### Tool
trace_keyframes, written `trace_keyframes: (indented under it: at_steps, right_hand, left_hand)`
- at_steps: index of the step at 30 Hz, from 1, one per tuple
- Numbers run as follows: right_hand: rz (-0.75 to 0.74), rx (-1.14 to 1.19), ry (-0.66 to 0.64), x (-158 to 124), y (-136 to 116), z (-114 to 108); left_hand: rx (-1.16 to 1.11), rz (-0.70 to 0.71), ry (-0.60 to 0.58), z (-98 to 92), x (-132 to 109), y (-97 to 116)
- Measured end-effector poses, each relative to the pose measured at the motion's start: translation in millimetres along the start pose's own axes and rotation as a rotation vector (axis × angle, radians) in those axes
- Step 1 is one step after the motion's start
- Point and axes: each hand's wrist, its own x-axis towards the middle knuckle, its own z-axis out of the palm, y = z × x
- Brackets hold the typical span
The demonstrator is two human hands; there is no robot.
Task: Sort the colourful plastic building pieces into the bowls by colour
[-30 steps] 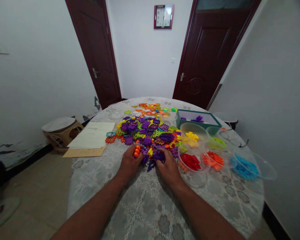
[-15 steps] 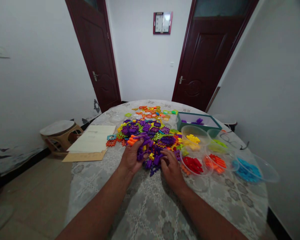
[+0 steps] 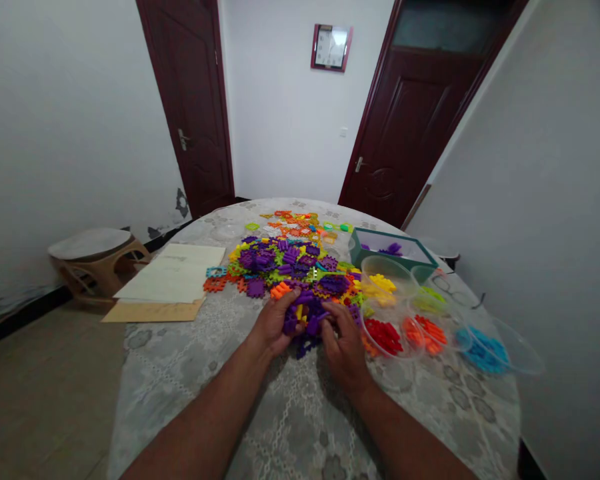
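Note:
A heap of colourful plastic interlocking pieces point(image 3: 290, 263) covers the middle of a round table with a lace cloth point(image 3: 300, 413). My left hand point(image 3: 275, 323) is cupped at the heap's near edge, fingers curled round purple and orange pieces point(image 3: 293, 313). My right hand point(image 3: 345, 340) sits just beside it, fingertips pinching a purple piece point(image 3: 320, 319) between the two hands. Clear bowls to the right hold sorted pieces: yellow point(image 3: 380, 283), red point(image 3: 384, 333), orange point(image 3: 427, 333), green point(image 3: 433, 293) and blue point(image 3: 483, 347).
A teal box point(image 3: 390, 248) with a few purple pieces stands behind the bowls. Papers on brown card point(image 3: 167, 283) lie at the table's left edge. A low stool point(image 3: 93, 257) stands on the floor at left. Glasses point(image 3: 455, 287) lie at far right. Two dark doors are behind.
My left hand rose palm-up with purple and orange pieces, then came back down near the heap's edge. My right hand has closed in against it. The camera view shifted slightly left.

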Motion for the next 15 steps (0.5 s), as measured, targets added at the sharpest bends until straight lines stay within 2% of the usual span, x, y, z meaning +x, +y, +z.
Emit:
trace_keyframes:
  at_steps: [5,10,15]
  right_hand:
    - [-0.028,-0.011,-0.014,3.2,-10.4,-5.7]
    - [-0.073,-0.121,-0.026,19.5,-30.5,-17.2]
    - [-0.065,-0.195,-0.129,32.5,-46.6,-25.7]
  left_hand:
    - [0.079,-0.014,-0.068,3.4,-8.0,3.1]
    - [0.257,-0.009,-0.11,3.5,-10.0,4.8]
    - [0.442,-0.042,-0.254,3.7,-9.8,-3.3]
